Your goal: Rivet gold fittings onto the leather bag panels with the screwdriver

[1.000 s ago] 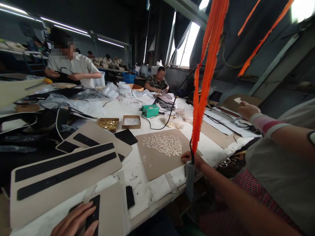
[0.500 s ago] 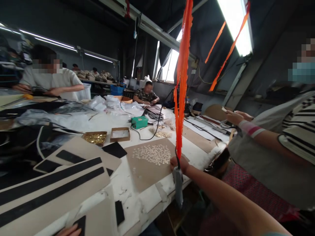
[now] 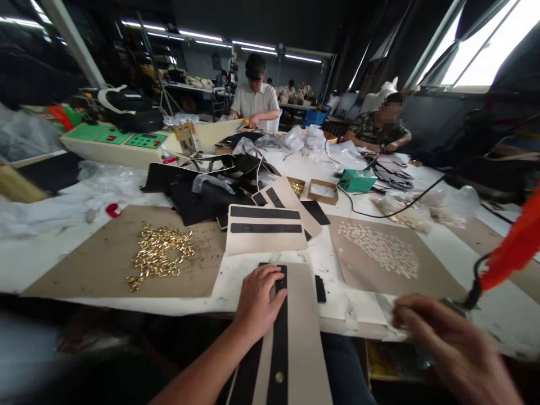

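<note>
In the lower middle, my left hand (image 3: 260,304) rests over the top of a long beige panel (image 3: 306,332) with black strips on it. Its fingers and thumb bend around one black strip (image 3: 279,332), which carries a round metal snap (image 3: 279,377) lower down. My right hand (image 3: 451,340), smeared by motion, is at the table's front edge on the right with its fingers pinched together. Whatever lies between those fingertips is too blurred to see. Beyond it, small pale rings (image 3: 379,247) are scattered on a brown board (image 3: 358,273).
Gold metal fittings (image 3: 162,250) lie on another brown board (image 3: 88,264) at left. Another striped beige panel (image 3: 266,239) lies ahead. Behind are small boxes (image 3: 323,191) and a green device (image 3: 358,180) with a cable. An orange ribbon (image 3: 517,242) hangs right. Two people sit across the table.
My view has swung left. My right hand has come back from the pale rings toward the table's front edge. My left hand, barely visible before, now shows on the beige panel.
</note>
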